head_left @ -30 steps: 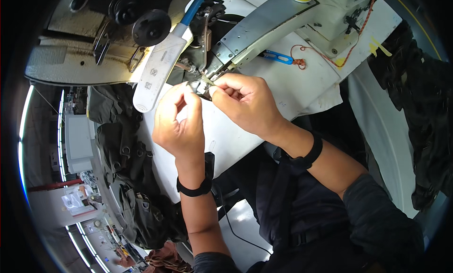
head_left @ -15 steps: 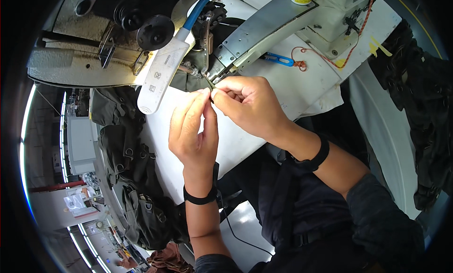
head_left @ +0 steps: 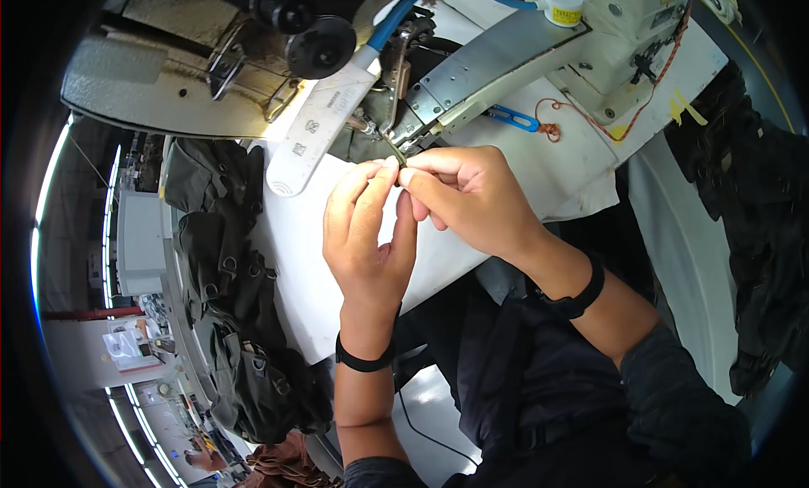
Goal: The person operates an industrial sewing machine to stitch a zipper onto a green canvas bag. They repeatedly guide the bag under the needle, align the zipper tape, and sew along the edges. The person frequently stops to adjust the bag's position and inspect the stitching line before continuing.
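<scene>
Both hands meet just in front of the needle area of a sewing machine [head_left: 497, 67]. Between their fingertips is a narrow olive-green strip of fabric [head_left: 397, 153], whose far end reaches toward the machine's metal arm. My left hand [head_left: 366, 214] pinches it from the left, thumb against forefinger. From the right, my right hand [head_left: 476, 193] grips the same strip with thumb and curled fingers. Most of the strip is hidden by the fingers. A white lamp [head_left: 316, 134] on a blue flexible neck hangs just beyond my left hand.
Dark green bags [head_left: 223, 269] with metal rings are piled along the table's left side. On the white tabletop [head_left: 291, 294], blue thread snips [head_left: 514, 117] on an orange cord lie right of the machine. A small white bottle [head_left: 563, 6] stands on the machine. More dark bags [head_left: 708, 168] hang at right.
The whole view has shifted, so machine, lamp and hands appear farther right. Both hands keep their pinch on the strip, with only slight finger movement.
</scene>
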A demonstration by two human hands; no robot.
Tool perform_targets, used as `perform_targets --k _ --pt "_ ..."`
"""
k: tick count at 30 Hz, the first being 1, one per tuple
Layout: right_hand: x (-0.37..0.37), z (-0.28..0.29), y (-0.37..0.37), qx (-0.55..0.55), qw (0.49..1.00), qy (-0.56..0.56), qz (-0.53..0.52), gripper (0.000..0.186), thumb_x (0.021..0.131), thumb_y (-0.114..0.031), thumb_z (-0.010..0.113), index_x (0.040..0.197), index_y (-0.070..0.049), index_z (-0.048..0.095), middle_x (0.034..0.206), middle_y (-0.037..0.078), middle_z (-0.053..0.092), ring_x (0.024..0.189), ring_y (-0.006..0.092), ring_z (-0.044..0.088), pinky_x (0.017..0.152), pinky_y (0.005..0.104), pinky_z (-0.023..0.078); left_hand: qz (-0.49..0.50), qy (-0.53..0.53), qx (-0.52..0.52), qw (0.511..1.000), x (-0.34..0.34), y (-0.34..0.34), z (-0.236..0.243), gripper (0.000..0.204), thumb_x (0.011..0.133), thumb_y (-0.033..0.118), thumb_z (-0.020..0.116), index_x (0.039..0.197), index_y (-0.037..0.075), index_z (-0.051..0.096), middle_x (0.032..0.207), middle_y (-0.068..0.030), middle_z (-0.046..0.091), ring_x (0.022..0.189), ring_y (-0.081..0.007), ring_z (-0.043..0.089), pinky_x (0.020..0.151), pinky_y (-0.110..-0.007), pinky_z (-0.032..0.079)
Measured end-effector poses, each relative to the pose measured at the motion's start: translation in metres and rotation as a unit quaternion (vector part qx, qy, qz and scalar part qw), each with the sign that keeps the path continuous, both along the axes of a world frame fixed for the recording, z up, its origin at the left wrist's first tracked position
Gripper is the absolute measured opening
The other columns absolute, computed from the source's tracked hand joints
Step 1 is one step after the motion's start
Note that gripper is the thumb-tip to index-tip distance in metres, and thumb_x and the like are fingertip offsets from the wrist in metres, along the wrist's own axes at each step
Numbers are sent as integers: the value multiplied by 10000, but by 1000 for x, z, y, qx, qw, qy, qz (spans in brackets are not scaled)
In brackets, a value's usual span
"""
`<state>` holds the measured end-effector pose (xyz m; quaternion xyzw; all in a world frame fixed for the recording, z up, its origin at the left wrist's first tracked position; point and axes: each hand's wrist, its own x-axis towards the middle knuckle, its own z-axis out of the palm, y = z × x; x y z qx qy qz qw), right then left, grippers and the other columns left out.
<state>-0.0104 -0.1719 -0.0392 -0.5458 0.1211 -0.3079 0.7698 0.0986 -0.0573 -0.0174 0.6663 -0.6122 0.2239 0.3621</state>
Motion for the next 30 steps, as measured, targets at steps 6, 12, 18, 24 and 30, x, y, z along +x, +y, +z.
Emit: perform_targets --k 6,12,18,24,30 --pt "3 -3 -2 44 997 -41 47 232 1023 -120 569 881 -3 710 719 -1 659 573 40 519 515 229 417 32 -10 -25 999 0 -6 -4 437 795 -119 782 1198 36 718 1141 -138 708 1031 -314 710 885 -399 579" --pt "8 2 -7 58 996 -36 50 257 1053 -175 606 919 12 720 744 13 674 576 55 577 523 220 450 28 0 -31 999 2 -5 -2 392 800 -145 746 1155 17 703 1118 -144 730 1015 -324 716 890 -404 580" --pt "10 -1 1 89 994 -53 28 256 1043 -147 607 870 17 701 748 37 687 567 59 594 518 222 465 18 35 -53 998 3 -6 -7 369 806 -129 743 1137 19 676 1142 -154 726 1056 -337 701 937 -422 554" --pt "14 1 4 96 993 -63 16 264 1029 -107 586 807 10 668 734 38 685 550 57 584 504 233 470 54 69 -46 995 4 -10 -10 347 826 -92 745 1137 30 651 1182 -148 723 1135 -346 681 1001 -437 523" --pt "11 17 8 63 998 4 -14 258 1029 -131 619 833 22 688 745 41 687 543 62 583 508 233 502 38 16 -56 998 9 -5 -1 272 829 -134 748 1047 25 711 1089 -125 779 1060 -301 752 953 -386 577"
